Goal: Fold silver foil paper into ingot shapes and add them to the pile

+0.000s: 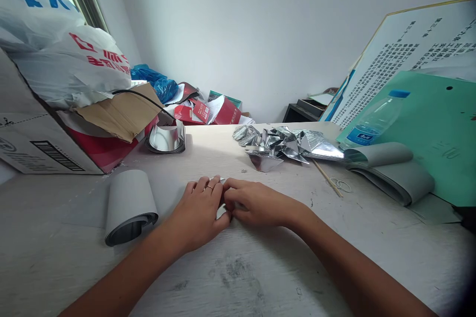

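The left hand [197,214] and right hand [258,203] meet mid-frame on the pale wooden bench [282,267], both clenched on a small folded silver foil piece [222,212], mostly hidden by them; crumpled silver foil shapes [286,143] lie beyond, right of centre.

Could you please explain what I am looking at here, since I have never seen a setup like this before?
This view comes from a camera worn on a person's head, looking down at their two bare hands. The left hand and right hand meet over a small silver foil piece, mostly hidden, held between the fingers. On the pale wooden table lie a curled grey-backed foil sheet and a heap of folded silver foil shapes.
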A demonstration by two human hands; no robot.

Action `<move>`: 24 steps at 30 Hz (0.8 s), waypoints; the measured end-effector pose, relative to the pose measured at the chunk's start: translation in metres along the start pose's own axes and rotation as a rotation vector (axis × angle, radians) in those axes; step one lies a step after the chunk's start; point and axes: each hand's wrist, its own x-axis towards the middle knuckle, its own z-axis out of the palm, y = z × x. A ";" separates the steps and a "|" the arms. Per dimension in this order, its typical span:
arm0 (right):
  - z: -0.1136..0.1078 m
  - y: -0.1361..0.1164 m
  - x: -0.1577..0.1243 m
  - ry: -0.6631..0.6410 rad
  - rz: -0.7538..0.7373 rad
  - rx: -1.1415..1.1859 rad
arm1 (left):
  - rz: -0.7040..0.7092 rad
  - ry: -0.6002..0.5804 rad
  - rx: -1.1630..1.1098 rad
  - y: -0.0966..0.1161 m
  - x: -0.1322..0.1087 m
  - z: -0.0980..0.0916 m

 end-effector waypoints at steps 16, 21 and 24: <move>0.002 -0.001 0.000 0.007 0.004 -0.015 | 0.002 0.008 0.015 0.000 0.000 0.000; 0.003 -0.002 0.001 0.012 0.003 -0.015 | 0.006 0.010 0.020 -0.001 0.000 0.002; 0.003 -0.003 0.000 0.007 0.010 -0.020 | 0.011 0.005 0.026 -0.002 0.000 0.002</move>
